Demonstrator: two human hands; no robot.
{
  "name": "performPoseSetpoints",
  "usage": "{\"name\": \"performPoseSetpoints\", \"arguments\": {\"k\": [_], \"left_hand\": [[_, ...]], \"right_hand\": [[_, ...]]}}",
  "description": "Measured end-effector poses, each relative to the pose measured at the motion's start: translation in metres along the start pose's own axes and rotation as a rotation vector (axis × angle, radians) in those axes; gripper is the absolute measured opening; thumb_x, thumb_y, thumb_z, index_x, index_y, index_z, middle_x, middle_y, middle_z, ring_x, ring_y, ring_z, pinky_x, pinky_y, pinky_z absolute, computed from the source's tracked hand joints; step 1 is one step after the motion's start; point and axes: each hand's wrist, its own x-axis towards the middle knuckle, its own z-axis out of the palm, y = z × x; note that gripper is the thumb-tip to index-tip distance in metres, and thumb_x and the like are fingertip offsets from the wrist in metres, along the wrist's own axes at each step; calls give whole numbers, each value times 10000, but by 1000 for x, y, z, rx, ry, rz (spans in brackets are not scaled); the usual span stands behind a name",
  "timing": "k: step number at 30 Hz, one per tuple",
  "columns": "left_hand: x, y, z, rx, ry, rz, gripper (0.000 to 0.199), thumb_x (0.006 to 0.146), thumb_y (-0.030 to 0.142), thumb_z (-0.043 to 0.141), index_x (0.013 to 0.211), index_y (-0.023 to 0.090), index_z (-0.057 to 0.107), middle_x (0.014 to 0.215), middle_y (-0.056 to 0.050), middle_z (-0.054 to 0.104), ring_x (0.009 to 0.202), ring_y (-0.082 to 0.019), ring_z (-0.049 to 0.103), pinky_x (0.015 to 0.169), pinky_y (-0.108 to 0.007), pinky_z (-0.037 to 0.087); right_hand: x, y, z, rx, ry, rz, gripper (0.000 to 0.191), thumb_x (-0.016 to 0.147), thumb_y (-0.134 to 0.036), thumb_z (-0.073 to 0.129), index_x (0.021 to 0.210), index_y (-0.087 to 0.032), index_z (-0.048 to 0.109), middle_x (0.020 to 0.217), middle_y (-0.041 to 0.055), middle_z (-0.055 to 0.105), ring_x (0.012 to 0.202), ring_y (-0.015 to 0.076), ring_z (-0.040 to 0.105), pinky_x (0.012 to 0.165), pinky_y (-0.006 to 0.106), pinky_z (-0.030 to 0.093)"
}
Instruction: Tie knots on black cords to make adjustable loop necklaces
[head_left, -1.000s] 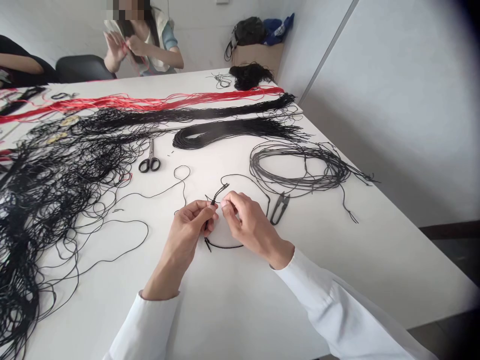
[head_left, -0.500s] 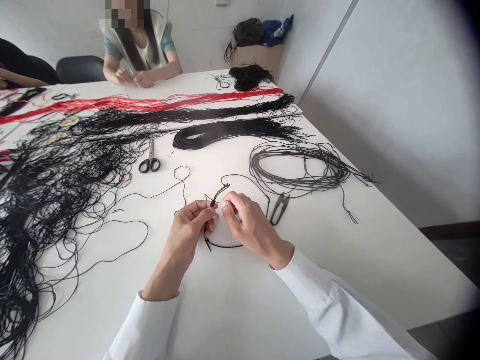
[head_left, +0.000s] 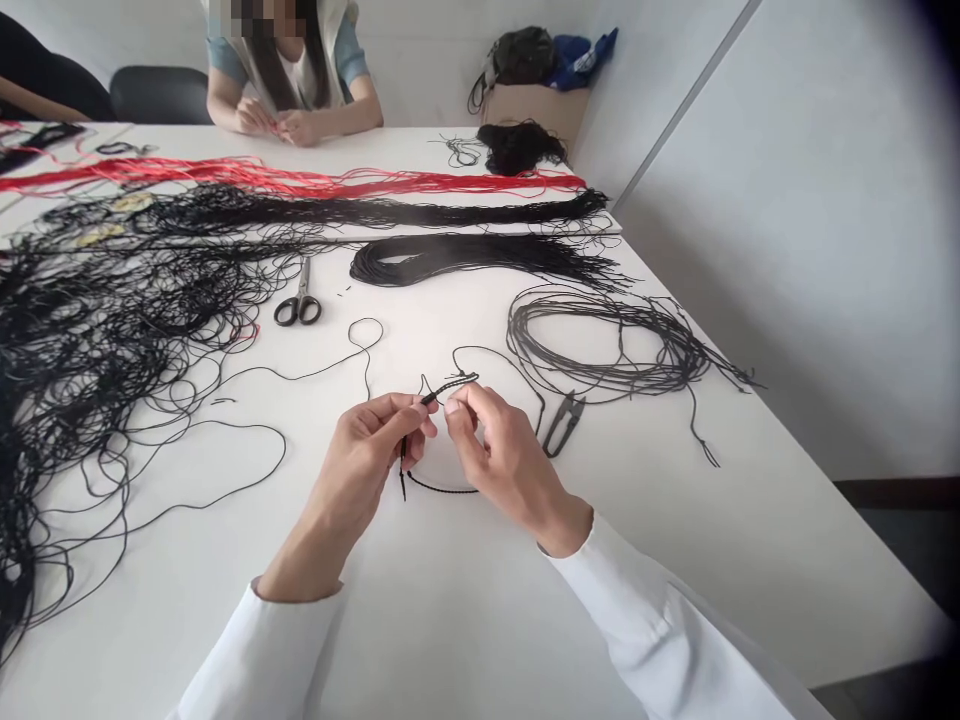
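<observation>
My left hand [head_left: 366, 450] pinches a short braided black cord [head_left: 450, 387] between thumb and forefinger, and its tail hangs below the fingers. My right hand [head_left: 504, 458] sits just to the right, its fingertips closed together against the cord. I cannot tell if they grip a strand. A thin black cord loop [head_left: 442, 486] runs under both hands. Close by on the white table [head_left: 450, 620] lie black thread snips [head_left: 564, 425] and a loose coil of black cord [head_left: 600, 350]. Steel scissors with black handles [head_left: 298, 302] lie farther left.
A huge tangle of black cord [head_left: 90, 340] covers the table's left side. Long bundles of black [head_left: 480, 255] and red cord [head_left: 300, 180] stretch across the far part. A co-worker [head_left: 292, 85] sits beyond the table, and a cardboard box [head_left: 532, 105] holds bags.
The braided cord's free end has swung from pointing up-right to lying more rightward. The whole scene has shifted slightly in view. The co-worker's hands have dropped from chest height to the table.
</observation>
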Motion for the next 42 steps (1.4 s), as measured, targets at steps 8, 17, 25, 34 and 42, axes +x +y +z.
{"name": "performPoseSetpoints", "arguments": {"k": [8,17,25,34,42], "left_hand": [[-1,2,1,24,-15,4,212,800,291,685,623,177,663,672,-16,543,619,-113,452,574,-239,347],[0,0,1,27,7,2,240,784,340,708,611,180,665,646,-26,545,601,-129,448,552,-264,320],[0,0,0,27,4,1,240,791,341,706,616,183,663,661,-28,549,602,-128,438,556,-266,312],[0,0,0,26,3,-2,252,791,355,707,611,185,660,638,-29,536,606,-135,427,559,-266,308],[-1,1,0,23,14,-6,241,779,350,717,609,187,668,631,-27,549,588,-133,445,551,-274,320]], "right_hand": [[0,1,1,-7,-1,23,224,1009,-266,402,792,-225,433,725,-16,561,663,145,445,624,275,353],[-1,1,1,-9,-12,39,218,1005,-275,399,793,-231,415,708,-14,529,652,151,443,605,278,348],[-1,1,1,-14,-14,42,225,1011,-289,397,794,-231,414,698,-17,527,662,151,456,610,276,352],[-1,2,2,-17,-14,40,230,1011,-300,395,792,-229,413,691,-18,511,663,149,466,608,277,356],[-1,2,2,-10,-17,41,233,1010,-302,394,789,-230,413,692,-15,511,655,151,451,605,280,356]]}}
